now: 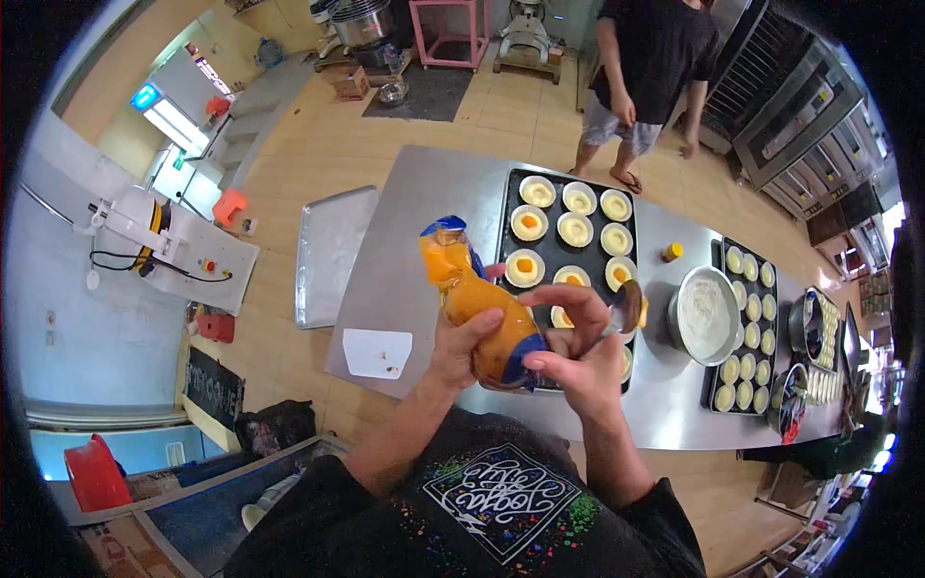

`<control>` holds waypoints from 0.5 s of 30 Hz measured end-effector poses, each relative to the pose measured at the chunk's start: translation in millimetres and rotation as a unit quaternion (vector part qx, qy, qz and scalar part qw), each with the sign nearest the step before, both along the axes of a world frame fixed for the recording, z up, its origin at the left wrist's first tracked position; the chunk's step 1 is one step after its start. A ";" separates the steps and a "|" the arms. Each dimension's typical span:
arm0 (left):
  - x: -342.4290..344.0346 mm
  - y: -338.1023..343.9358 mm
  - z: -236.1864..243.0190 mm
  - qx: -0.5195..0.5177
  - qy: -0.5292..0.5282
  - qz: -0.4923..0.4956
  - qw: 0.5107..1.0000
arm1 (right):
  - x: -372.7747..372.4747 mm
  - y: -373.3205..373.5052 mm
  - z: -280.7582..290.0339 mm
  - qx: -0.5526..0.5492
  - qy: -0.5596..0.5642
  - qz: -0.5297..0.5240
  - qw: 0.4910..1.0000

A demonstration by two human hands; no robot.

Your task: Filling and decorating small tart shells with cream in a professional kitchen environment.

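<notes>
My left hand (pixel 455 352) grips an orange-filled plastic bag (pixel 487 313) with blue ends, held tilted over the steel table. My right hand (pixel 588 361) holds a metal spoon (pixel 626 306) with some orange on it, while its thumb is at the bag's lower blue end. Behind them lies a black tray (pixel 508 207) of pale dough in round cups, several with orange dollops in the middle. The bag and my hands hide part of this tray. A flat white plastic piece (pixel 378 352) lies on the table left of my hands.
Right along the table (pixel 414 193) are a yellow jar (pixel 673 252), a metal bowl (pixel 682 332), another cup-filled tray (pixel 721 405) and more bowls. An empty metal sheet pan (pixel 318 260) sits at the left. A person (pixel 655 67) stands beyond the table. A white machine (pixel 173 250) is far left.
</notes>
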State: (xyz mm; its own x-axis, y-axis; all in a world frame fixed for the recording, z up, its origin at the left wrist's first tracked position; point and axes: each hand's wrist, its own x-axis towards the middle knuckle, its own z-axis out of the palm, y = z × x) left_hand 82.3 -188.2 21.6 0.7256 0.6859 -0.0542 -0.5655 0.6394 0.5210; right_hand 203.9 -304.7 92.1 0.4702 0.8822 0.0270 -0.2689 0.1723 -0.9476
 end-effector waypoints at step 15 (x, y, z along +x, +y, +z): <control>4.6 -3.0 -6.7 0.006 0.057 -0.051 0.997 | -10.0 -23.2 -13.4 -0.054 -0.140 -0.083 0.985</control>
